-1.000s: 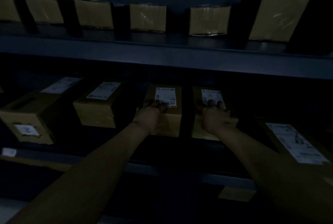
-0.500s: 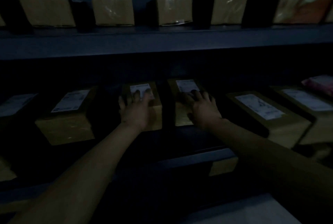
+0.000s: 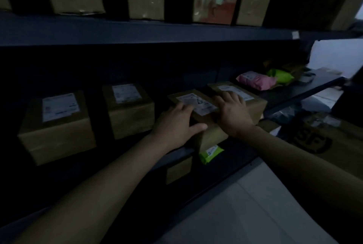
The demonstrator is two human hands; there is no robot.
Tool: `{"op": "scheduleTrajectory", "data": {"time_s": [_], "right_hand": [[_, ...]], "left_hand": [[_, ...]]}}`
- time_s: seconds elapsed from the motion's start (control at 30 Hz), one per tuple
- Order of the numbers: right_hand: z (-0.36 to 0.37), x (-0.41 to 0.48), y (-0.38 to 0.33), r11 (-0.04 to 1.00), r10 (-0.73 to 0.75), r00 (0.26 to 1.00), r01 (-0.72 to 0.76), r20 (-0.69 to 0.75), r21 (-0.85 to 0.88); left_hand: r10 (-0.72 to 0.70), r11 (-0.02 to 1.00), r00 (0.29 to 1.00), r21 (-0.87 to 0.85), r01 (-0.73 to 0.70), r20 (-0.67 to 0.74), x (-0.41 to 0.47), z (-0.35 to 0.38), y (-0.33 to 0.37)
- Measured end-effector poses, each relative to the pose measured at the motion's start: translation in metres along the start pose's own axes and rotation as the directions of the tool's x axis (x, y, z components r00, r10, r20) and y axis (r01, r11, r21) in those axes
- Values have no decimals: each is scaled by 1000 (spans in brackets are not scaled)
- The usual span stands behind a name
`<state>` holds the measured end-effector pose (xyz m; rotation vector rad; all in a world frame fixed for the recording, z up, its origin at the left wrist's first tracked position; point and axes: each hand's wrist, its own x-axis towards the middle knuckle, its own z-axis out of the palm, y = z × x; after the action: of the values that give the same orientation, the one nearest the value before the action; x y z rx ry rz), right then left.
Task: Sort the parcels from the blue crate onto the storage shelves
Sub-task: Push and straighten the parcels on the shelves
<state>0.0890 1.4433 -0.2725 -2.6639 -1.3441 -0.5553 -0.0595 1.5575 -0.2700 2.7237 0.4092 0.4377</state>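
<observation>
Compared with half a second ago, both hands are off the two small boxes and sit together on one flat labelled parcel (image 3: 196, 106) on the middle shelf (image 3: 306, 84). Those boxes, one far left (image 3: 57, 126) and one nearer (image 3: 127, 110), stand left of the parcel and apart from it, so they look placed. The left hand (image 3: 176, 124) lies on the parcel's near left corner, fingers spread on top and thumb stretched along the front edge. The right hand (image 3: 233, 112) lies palm down, fingers spread, over the parcel's right edge. The parcel sits skewed, so squaring it seems to be the step in hand. A neighbour box (image 3: 253, 104) just right of the parcel blocks a push that way. Below the parcel lies a green packet (image 3: 211, 153), and further right a pink bag (image 3: 255, 81). The blue crate is not in view.
</observation>
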Motion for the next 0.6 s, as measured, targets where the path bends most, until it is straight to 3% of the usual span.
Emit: {"op": "scheduleTrajectory", "data": {"time_s": [0.13, 0.3, 0.47, 0.6], "right_hand": [[12, 9, 63, 999, 48, 991, -46, 129, -18], [34, 37, 118, 1000, -23, 939, 17, 344, 23], [61, 86, 144, 977, -212, 925, 188, 314, 104], [85, 123, 152, 965, -259, 919, 232, 298, 124]], "left_hand": [[-74, 975, 991, 215, 48, 113, 33, 24, 30], [-186, 943, 973, 303, 137, 139, 71, 44, 44], [-305, 899, 948, 356, 255, 94, 106, 52, 43], [-394, 869, 916, 354, 345, 76, 129, 57, 40]]}}
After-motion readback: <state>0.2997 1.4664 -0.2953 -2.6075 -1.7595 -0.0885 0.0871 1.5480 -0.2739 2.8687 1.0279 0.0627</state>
